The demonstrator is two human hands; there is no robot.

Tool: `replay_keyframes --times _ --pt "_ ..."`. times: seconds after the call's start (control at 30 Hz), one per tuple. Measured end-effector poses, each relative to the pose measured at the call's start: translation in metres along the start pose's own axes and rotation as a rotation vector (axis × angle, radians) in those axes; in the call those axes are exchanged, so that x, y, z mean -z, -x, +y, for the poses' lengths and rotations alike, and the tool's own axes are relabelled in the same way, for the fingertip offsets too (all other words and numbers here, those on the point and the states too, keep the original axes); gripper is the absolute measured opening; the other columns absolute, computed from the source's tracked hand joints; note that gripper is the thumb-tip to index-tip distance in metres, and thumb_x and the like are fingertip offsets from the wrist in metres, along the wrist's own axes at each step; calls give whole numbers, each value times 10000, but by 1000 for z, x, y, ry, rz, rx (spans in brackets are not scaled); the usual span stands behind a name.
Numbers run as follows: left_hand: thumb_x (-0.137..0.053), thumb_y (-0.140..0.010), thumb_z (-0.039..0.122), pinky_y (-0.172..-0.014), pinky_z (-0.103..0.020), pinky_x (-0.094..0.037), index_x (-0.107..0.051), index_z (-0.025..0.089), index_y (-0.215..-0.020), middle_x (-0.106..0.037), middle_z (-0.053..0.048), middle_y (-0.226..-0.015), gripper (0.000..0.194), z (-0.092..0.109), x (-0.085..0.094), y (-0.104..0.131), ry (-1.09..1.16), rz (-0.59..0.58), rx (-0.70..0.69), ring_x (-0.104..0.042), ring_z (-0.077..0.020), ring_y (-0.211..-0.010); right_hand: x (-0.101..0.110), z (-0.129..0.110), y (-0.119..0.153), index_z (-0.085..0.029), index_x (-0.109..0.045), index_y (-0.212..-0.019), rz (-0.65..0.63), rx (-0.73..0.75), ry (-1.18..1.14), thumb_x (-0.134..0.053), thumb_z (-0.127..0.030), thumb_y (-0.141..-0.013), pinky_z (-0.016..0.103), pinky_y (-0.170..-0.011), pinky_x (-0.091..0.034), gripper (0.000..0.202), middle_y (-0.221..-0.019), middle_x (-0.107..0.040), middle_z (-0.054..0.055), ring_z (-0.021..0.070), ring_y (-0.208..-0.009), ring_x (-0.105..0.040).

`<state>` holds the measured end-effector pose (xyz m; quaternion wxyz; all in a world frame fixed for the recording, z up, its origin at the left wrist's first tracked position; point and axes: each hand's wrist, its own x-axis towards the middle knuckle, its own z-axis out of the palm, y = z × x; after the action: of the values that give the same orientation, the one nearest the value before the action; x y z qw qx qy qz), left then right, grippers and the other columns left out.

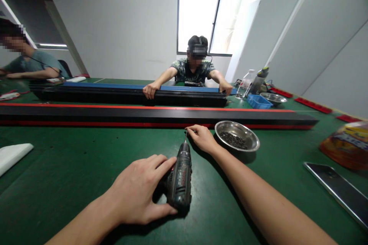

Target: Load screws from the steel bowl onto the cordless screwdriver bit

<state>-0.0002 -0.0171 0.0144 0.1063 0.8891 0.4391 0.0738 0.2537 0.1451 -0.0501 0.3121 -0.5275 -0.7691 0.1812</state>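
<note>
My left hand (143, 187) is wrapped round a black cordless drill (180, 178), thumb at its rear and fingers along its side. The drill points away from me, and its thin bit (186, 136) reaches toward the long black bar with red edges (161, 115). At the tip of the bit, my right hand (202, 138) is closed in a pinch on what looks like a small dark screw, mostly hidden by the fingertips. Just right of that hand stands a steel bowl (253, 142) holding many small dark screws.
Across the green table (86, 187), a co-worker's hands rest on another long black bar (115, 95). A phone (336, 187) and an orange packet (347, 145) lie at right. A white object (14, 157) is at left. Beyond are a bottle (245, 84) and blue tray (259, 102).
</note>
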Motion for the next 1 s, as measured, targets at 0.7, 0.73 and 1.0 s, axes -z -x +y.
replay_keyframes --times 0.7,0.73,1.0 --pt "-827 -785 648 -1015 -513 -580 -493 231 -1558 -663 -131 -1358 940 1 3 2 -13 21 -2 -675 -351 -1161 3 -1 1 -186 -821 -1223 -39 -49 -237 -614 -179 -925 342 -907 -625 363 -1213 -822 79 209 -883 -791" --pt "-823 -792 648 -1015 -521 -581 -492 226 -1561 -661 -134 -1365 938 1 3 2 -21 27 2 -672 -354 -1167 4 -2 1 -190 -819 -1226 -34 -53 -226 -619 -182 -929 348 -936 -619 359 -1219 -820 77 217 -926 -795" --pt "-708 -893 717 -972 -531 -591 -443 231 -1610 -651 -154 -1386 906 -5 -10 -5 -136 113 40 -660 -369 -1163 12 -22 2 -218 -845 -1191 -41 -57 -21 -619 -254 -971 364 -1066 -558 317 -1234 -816 81 266 -1136 -773"
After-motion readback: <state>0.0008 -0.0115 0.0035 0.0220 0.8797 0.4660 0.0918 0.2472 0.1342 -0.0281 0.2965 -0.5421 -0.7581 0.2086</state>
